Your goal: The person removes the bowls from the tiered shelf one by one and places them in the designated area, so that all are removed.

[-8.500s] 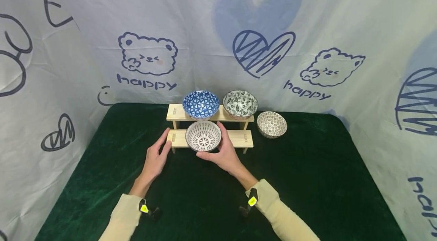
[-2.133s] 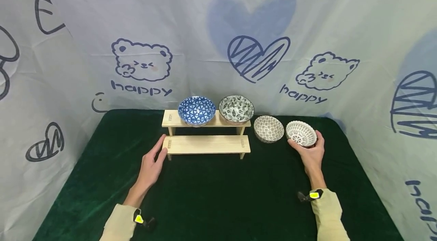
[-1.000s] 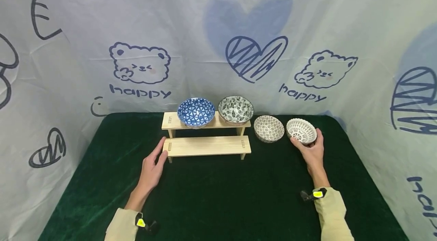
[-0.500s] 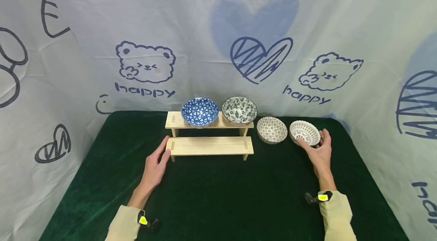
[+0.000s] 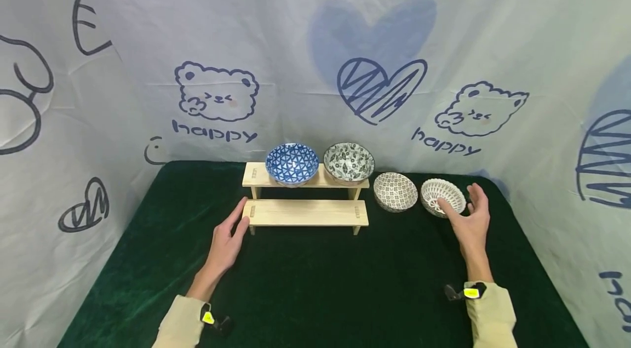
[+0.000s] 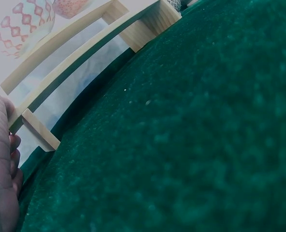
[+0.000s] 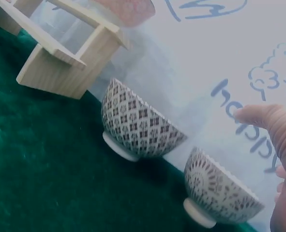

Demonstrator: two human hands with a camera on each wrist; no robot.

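At the right of the row, my right hand (image 5: 473, 224) is raised over a small white bowl (image 5: 441, 192) with dark strokes and a scalloped rim. Its thumb (image 7: 263, 116) stands apart from that bowl in the right wrist view. The bowl sits upright on the green cloth. To its left stands a brown-checked bowl (image 5: 395, 192). My left hand (image 5: 224, 244) holds the left end of a two-step wooden rack (image 5: 305, 213) between thumb and fingers. On the upper step are a blue triangle-patterned bowl (image 5: 292, 164) and a black-and-white leaf-patterned bowl (image 5: 349, 162).
Dark green velvet cloth (image 5: 335, 287) covers the table. A pale curtain (image 5: 296, 35) printed with bears and hearts rises right behind the rack and closes in both sides. The lower step's front legs (image 5: 356, 230) stand on the cloth.
My right hand carried the scalloped bowl from the lower step to the far right, set it down and has just let go, drawing back rightward. The left hand stays on the rack.
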